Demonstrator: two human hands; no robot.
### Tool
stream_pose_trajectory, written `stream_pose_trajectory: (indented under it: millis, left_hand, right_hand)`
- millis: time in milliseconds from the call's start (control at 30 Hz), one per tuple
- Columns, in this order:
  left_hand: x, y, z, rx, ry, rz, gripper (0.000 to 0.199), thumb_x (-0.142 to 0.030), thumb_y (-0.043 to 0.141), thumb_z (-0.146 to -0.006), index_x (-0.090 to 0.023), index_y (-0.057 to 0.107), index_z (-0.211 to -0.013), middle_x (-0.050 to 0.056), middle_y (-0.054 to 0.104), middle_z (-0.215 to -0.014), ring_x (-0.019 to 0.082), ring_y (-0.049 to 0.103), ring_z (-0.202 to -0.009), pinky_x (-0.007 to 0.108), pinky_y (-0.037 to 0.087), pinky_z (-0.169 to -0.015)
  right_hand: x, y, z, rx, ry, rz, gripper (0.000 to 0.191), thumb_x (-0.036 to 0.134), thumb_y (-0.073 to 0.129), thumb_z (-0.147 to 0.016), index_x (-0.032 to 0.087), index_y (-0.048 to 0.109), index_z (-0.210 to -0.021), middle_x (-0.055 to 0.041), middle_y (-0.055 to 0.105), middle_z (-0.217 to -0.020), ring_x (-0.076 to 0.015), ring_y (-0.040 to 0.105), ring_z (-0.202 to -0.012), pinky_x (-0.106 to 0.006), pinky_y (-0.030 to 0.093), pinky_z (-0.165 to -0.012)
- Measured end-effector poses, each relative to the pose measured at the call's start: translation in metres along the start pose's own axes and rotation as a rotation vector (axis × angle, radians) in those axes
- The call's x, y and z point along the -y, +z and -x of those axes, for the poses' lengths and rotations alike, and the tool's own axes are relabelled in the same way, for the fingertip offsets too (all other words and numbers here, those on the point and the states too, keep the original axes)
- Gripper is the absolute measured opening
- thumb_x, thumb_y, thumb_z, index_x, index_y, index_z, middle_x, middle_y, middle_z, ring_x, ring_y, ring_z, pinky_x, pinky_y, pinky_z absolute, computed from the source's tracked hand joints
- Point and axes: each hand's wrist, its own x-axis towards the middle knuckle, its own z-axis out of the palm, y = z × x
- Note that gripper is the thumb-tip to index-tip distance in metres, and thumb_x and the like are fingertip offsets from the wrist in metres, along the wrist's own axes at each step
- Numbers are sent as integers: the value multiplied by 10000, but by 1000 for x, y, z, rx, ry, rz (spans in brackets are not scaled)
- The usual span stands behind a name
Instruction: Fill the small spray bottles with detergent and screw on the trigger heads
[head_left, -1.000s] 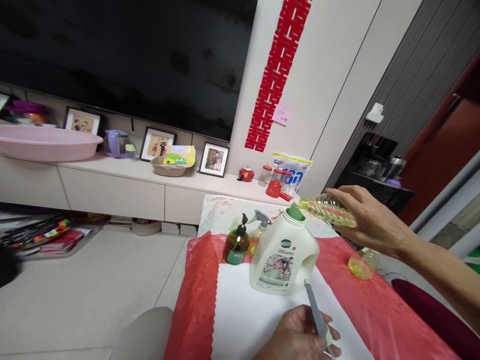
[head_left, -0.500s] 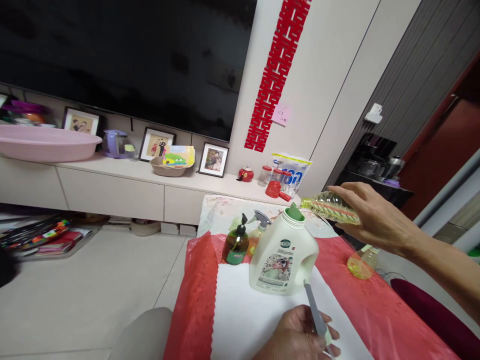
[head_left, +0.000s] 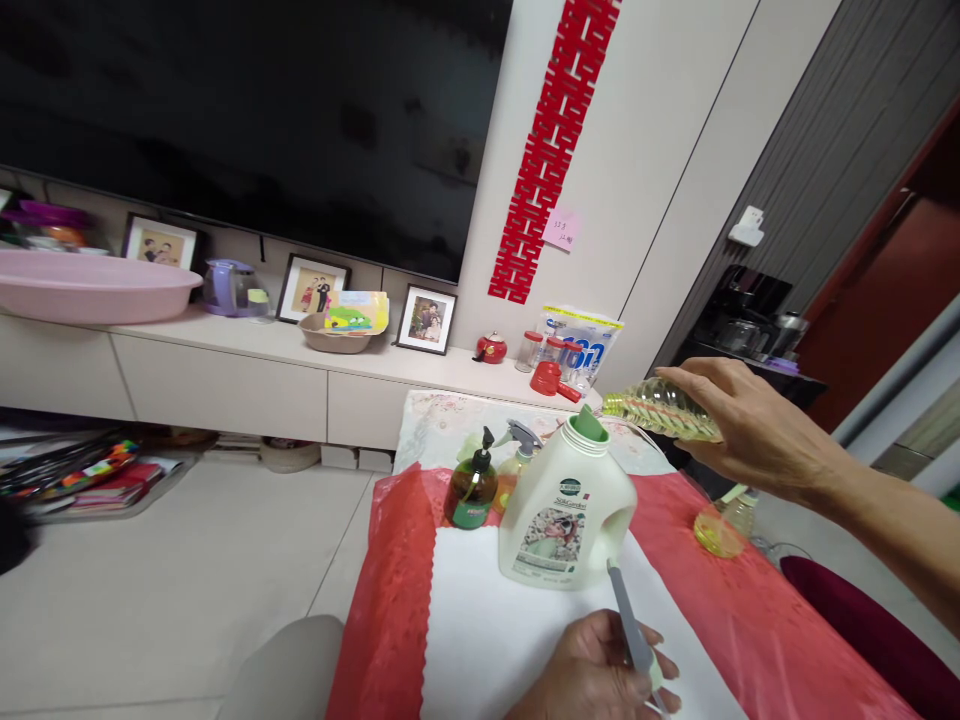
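My right hand [head_left: 739,425] is closed around a clear plastic bottle [head_left: 652,408] of yellowish liquid. The bottle is tipped nearly level, its mouth pointing left at the green spout [head_left: 591,424] in the neck of a pale green detergent jug [head_left: 568,515]. I cannot make out a stream of liquid between them. The jug stands upright on a white sheet [head_left: 480,610]. In front of it, my left hand [head_left: 592,670] grips a slim grey piece with a light green part [head_left: 631,620], whose kind I cannot tell. Its tip is close to the jug's lower right side.
Left of the jug stand a brown pump bottle [head_left: 472,490] and a grey-headed spray bottle [head_left: 517,460]. A clear bottle with yellow liquid [head_left: 721,530] rests on the red table cover [head_left: 757,590] at right. Behind is a low cabinet [head_left: 225,365] with picture frames and cups.
My right hand has shifted very slightly on the tilted bottle. The jug and my left hand with the grey piece look unmoved.
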Motion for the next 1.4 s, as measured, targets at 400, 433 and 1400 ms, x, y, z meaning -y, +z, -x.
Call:
stream_pose_trajectory:
  millis: [400, 433, 1400]
  left_hand:
    - [1, -2, -1, 19, 6, 11, 659, -334, 1014, -419, -159, 690, -966, 70, 750, -901, 198, 730, -763, 331, 466, -729]
    - [1, -1, -1, 15, 2, 5, 676, -345, 1018, -402, -159, 690, -963, 68, 750, -898, 197, 730, -760, 331, 467, -724]
    - [-1, -1, -2, 23, 16, 36, 654, -364, 1014, -420, -184, 711, -970, 58, 754, -913, 207, 739, -783, 346, 494, -731]
  right_hand:
    - [-1, -4, -5, -7, -8, 10, 593, 311, 506, -884, 155, 444, -1453, -163, 474, -1332, -333, 510, -1147, -487, 500, -933]
    - [-1, -4, -6, -10, -11, 13, 586, 310, 498, -889, 150, 446, -1451, -163, 477, -1329, -332, 510, -1147, -487, 499, -933]
    - [3, -8, -26, -72, -132, 150, 537, 182, 537, -907, 209, 450, -1436, -140, 464, -1359, -341, 481, -1211, -497, 465, -959]
